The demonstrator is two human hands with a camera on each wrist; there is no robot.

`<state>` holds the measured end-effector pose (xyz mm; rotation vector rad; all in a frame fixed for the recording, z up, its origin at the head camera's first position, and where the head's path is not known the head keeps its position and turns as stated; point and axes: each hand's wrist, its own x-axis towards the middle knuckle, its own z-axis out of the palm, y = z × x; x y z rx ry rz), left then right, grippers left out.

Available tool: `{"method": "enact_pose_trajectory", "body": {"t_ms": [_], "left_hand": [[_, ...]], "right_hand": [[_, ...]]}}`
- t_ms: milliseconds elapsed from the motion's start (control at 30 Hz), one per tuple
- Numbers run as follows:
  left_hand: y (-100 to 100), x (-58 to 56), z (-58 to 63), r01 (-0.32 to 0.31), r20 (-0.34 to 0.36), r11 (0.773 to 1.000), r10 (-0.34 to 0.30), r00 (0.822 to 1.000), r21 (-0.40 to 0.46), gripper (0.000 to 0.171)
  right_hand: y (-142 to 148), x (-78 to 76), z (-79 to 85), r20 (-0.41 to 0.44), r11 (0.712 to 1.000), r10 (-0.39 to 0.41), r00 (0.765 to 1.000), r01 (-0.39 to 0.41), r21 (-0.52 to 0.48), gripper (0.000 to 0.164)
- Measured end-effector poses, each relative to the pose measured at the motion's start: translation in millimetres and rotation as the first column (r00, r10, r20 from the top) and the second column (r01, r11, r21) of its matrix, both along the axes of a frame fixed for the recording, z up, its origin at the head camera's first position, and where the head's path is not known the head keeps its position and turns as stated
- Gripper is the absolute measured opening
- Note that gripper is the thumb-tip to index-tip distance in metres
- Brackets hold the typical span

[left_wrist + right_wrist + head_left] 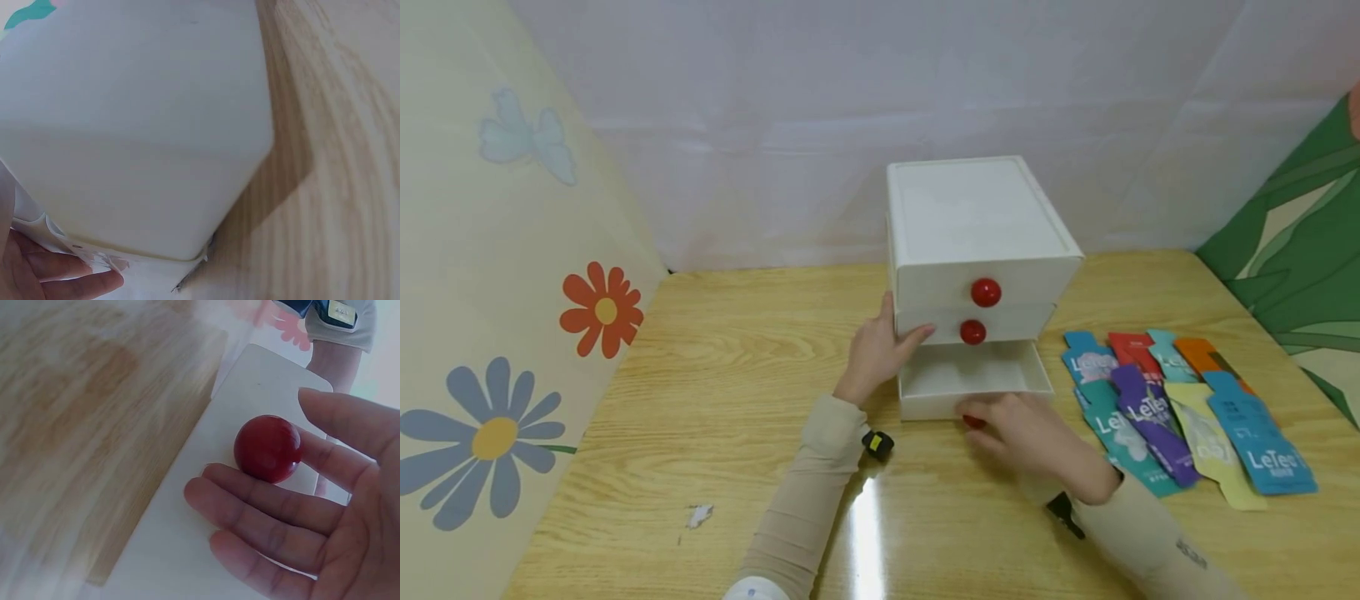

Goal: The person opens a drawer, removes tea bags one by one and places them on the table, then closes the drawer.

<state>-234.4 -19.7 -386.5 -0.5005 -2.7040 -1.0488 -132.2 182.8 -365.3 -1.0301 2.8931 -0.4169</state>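
A white drawer cabinet [973, 212] with red ball knobs stands on the table, its bottom drawer [925, 407] pulled out and bare inside. My left hand [874, 354] rests against the cabinet's left side, thumb laid across the middle drawer's front and the other fingers extended along the side. In the left wrist view those fingers [81, 284] are fairly straight. At the bottom drawer's front, my right hand [1018, 429] touches the red knob [267, 449]. The right wrist view has its fingers loosely extended beside and behind the knob, with the thumb apart from it.
Several flat, colourful LeTea packets [1150, 408] lie overlapping on the wooden table [737, 358], right of the cabinet. A white curtain [760, 142] hangs behind. Flower-patterned panels [493, 437] flank the table. A small white worn patch [700, 516] marks the front left.
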Motion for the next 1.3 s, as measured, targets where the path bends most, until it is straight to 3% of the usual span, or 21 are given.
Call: {"method": "enact_pose_trajectory", "body": {"t_ms": [1300], "left_hand": [[1,5.5,1.6,-0.003,-0.011,1.0,0.003,1.0,0.0,0.07]], "right_hand": [[-1,-23.9,-4.3,-0.047,0.999,0.005,0.999,-0.007,-0.042,0.023]]}}
